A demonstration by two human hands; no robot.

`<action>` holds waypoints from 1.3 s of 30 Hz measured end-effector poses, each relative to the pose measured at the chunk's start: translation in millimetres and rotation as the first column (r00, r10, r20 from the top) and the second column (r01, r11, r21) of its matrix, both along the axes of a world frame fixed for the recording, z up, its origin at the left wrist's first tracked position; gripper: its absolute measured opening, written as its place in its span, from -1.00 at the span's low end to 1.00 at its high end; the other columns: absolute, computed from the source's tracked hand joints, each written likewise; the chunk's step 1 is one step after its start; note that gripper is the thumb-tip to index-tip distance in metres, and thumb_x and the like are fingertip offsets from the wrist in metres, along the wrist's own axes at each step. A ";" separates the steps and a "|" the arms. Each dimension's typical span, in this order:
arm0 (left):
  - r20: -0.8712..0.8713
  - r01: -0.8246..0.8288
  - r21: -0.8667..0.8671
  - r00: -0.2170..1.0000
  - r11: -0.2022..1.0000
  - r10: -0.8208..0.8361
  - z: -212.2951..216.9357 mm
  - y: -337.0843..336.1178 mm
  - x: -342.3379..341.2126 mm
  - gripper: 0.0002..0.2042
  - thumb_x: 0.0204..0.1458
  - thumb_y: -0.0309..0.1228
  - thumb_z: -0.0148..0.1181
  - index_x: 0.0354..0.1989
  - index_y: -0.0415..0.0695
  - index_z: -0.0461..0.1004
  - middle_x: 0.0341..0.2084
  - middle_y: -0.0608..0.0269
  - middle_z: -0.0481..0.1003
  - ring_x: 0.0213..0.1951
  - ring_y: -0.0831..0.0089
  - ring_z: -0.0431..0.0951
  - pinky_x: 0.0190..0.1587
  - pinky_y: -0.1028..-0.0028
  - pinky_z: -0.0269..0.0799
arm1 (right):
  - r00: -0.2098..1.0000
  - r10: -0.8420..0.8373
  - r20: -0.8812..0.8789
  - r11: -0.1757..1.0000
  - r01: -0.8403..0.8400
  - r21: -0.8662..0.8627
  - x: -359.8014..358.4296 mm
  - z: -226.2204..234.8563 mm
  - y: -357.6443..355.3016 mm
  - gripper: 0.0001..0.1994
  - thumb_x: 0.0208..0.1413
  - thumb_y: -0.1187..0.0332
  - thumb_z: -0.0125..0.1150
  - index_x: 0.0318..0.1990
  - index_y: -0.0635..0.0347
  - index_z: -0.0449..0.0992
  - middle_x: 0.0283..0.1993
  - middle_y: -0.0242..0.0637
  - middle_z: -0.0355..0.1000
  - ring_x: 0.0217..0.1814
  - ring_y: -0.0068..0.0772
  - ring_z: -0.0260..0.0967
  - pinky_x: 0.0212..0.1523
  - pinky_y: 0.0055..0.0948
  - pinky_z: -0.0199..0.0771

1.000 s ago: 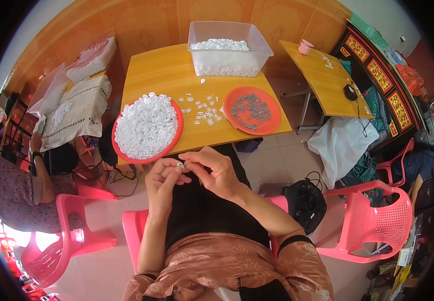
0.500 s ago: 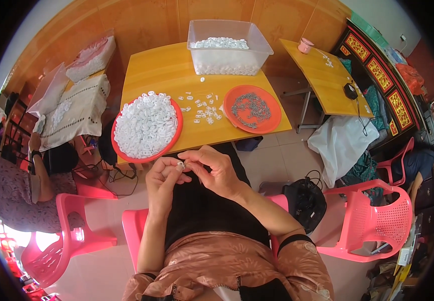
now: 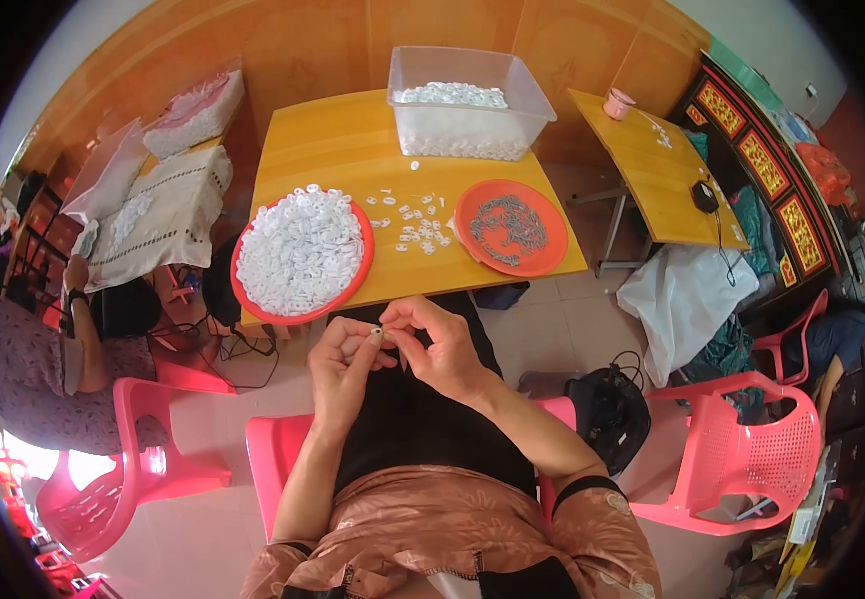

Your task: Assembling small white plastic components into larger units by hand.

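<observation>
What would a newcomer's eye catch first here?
Probably the white pieces heaped in the red tray, near left on the table, then the orange plate of metal pieces to its right. Before the table, the left hand and right hand meet at a small pale piece.

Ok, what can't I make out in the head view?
Small white piece: head view; mostly covered by fingers around it.
Grey metal bits: head view; too small to tell their kind.
Clear bin: head view; lower contents blurred through its cloudy plastic.
Person at right: head view; partly lost at dark edge.
</observation>
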State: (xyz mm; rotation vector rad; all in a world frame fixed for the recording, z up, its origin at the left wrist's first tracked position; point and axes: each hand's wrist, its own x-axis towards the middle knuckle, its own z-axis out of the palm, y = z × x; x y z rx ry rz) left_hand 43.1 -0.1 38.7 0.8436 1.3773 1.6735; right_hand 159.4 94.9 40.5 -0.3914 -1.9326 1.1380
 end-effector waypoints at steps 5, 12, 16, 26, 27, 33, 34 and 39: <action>-0.026 0.004 -0.007 1.000 1.000 -0.005 -8.9 -0.6 -6.8 -0.94 0.09 -0.52 0.05 -0.31 -0.23 0.35 -0.46 0.23 0.54 -0.49 0.61 0.50 -0.42 0.68 0.34 | 0.999 0.026 0.023 0.996 -0.024 -0.084 0.1 5.7 -0.5 -0.79 -0.02 0.61 0.15 -0.19 0.34 0.37 -0.43 -0.25 0.48 -0.36 -0.53 0.46 -0.34 -0.59 0.41; 0.128 -0.005 -0.008 0.992 1.000 0.006 -2.5 -2.6 -18.7 -0.91 0.08 -0.45 0.07 -0.30 -0.19 0.37 -0.41 0.17 0.56 -0.49 0.61 0.51 -0.40 0.63 0.35 | 0.987 0.078 0.139 0.983 -0.053 -0.174 -14.6 5.1 21.3 -0.77 0.05 0.48 0.17 -0.13 0.37 0.40 -0.38 -0.25 0.50 -0.35 -0.55 0.44 -0.31 -0.58 0.43; 0.179 -0.017 -0.023 0.984 1.000 0.021 -1.2 -2.4 -19.8 -0.90 0.08 -0.43 0.07 -0.30 -0.19 0.37 -0.40 0.12 0.56 -0.50 0.57 0.52 -0.41 0.63 0.36 | 0.950 0.015 0.313 0.999 0.001 -0.054 -44.8 4.9 62.4 -0.82 0.04 0.41 0.16 -0.23 0.31 0.49 -0.35 -0.20 0.49 -0.38 -0.48 0.44 -0.34 -0.53 0.42; 0.228 0.053 0.001 0.972 0.999 -0.052 -5.3 -1.4 -16.2 -0.88 0.08 -0.42 0.07 -0.28 -0.18 0.35 -0.40 0.14 0.56 -0.50 0.54 0.54 -0.43 0.64 0.35 | 0.708 -0.325 0.627 0.821 -0.118 0.559 -132.2 -31.7 110.6 -0.80 -0.11 0.27 0.19 -0.47 0.22 0.57 -0.48 -0.07 0.47 -0.37 -0.03 0.44 -0.31 -0.20 0.41; 0.234 0.056 0.006 0.971 0.998 -0.056 -5.4 -1.4 -16.1 -0.88 0.08 -0.42 0.07 -0.28 -0.18 0.35 -0.40 0.14 0.56 -0.50 0.54 0.54 -0.43 0.64 0.35 | 0.709 -0.325 0.626 0.820 -0.119 0.560 -137.0 -35.4 112.4 -0.80 -0.11 0.27 0.19 -0.47 0.22 0.57 -0.48 -0.07 0.47 -0.37 -0.03 0.44 -0.31 -0.20 0.41; 0.237 0.032 0.011 0.971 0.999 -0.034 -4.9 -2.4 -19.0 -0.90 0.08 -0.42 0.06 -0.29 -0.16 0.37 -0.40 0.13 0.56 -0.51 0.55 0.53 -0.43 0.64 0.36 | 0.700 -0.339 0.629 0.843 -0.072 0.533 -140.6 -39.2 118.4 -0.78 -0.10 0.28 0.14 -0.53 0.26 0.55 -0.48 0.00 0.45 -0.37 -0.01 0.43 -0.34 -0.19 0.41; 0.237 0.016 0.010 0.971 1.000 -0.018 -5.9 -3.2 -20.4 -0.91 0.08 -0.42 0.04 -0.30 -0.14 0.37 -0.40 0.11 0.56 -0.52 0.56 0.53 -0.43 0.64 0.37 | 0.795 -0.226 0.563 0.905 -0.043 0.423 -135.5 -37.6 116.8 -0.77 -0.07 0.28 0.14 -0.52 0.29 0.54 -0.50 -0.05 0.47 -0.41 -0.11 0.44 -0.37 -0.26 0.40; 0.265 -0.071 0.027 0.962 0.997 0.061 -4.5 -3.9 -27.5 -0.91 0.08 -0.41 0.05 -0.29 -0.13 0.37 -0.40 0.11 0.56 -0.53 0.57 0.52 -0.43 0.65 0.37 | 0.933 0.165 0.320 0.959 -0.075 -0.274 -89.6 -13.1 86.6 -0.75 0.03 0.26 0.17 -0.48 0.30 0.54 -0.54 -0.34 0.45 -0.50 -0.52 0.35 -0.45 -0.54 0.32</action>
